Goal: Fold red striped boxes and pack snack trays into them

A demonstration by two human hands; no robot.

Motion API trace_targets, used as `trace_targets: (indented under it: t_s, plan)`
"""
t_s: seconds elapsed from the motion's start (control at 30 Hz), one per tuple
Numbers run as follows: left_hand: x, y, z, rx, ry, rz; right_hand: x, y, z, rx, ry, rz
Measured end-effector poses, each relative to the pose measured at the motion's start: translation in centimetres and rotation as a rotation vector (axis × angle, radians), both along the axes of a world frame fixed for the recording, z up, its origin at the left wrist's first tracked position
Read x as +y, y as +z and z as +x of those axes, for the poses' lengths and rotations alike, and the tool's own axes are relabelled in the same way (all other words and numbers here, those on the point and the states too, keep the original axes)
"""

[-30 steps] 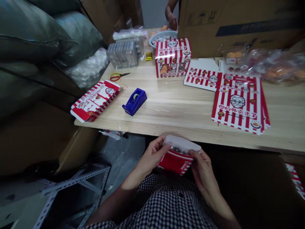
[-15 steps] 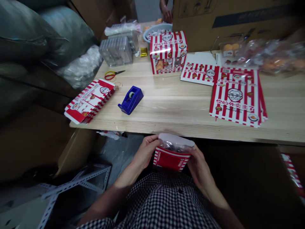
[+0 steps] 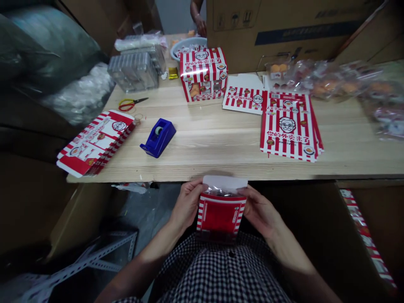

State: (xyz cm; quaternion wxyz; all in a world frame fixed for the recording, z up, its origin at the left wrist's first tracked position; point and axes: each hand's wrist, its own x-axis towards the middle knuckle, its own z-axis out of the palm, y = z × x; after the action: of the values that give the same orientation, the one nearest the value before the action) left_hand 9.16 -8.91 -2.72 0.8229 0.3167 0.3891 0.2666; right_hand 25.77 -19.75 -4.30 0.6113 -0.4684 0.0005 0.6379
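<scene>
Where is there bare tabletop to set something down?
Widest: the table between blue tape dispenser and fanned striped cartons, in front of the standing striped box. Another: right of those cartons, nearer than the clear bags. Crowded: the back, from plastic cases to bags.

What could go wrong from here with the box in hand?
1. Drop: the left hand and right hand grip the striped box near its top, off the table; a slip might drop it.
2. Crease: its white flap is up and could bend.
3. Fall: the flat cartons overhang the table's left edge; a bump might tip them.
</scene>
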Motion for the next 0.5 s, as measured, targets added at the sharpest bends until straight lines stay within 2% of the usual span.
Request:
trace_targets:
  t_s: [0.1,0.17,0.33,0.43,0.5]
  plan:
    - [-0.2,-1.6,-0.8,0.019,-0.009,-0.043,0.0,-1.6,-0.3,-0.003,-0.037,-0.069]
    - [0.1,-2.5,-1.4,0.035,-0.029,-0.018,0.3,-2.3,-0.5,-0.069,-0.043,-0.058]
    - [1.6,-4.2,-2.8,0.023,-0.118,0.111,1.3,-2.8,-0.8,-0.241,0.071,0.152]
    - [2.2,-4.3,-3.8,-0.058,-0.207,0.202,1.1,-3.0,-0.7,-0.326,0.127,0.216]
    - [2.3,-3.8,-4.4,-0.051,-0.302,0.345,0.7,-3.0,-0.4,-0.363,0.168,0.257]
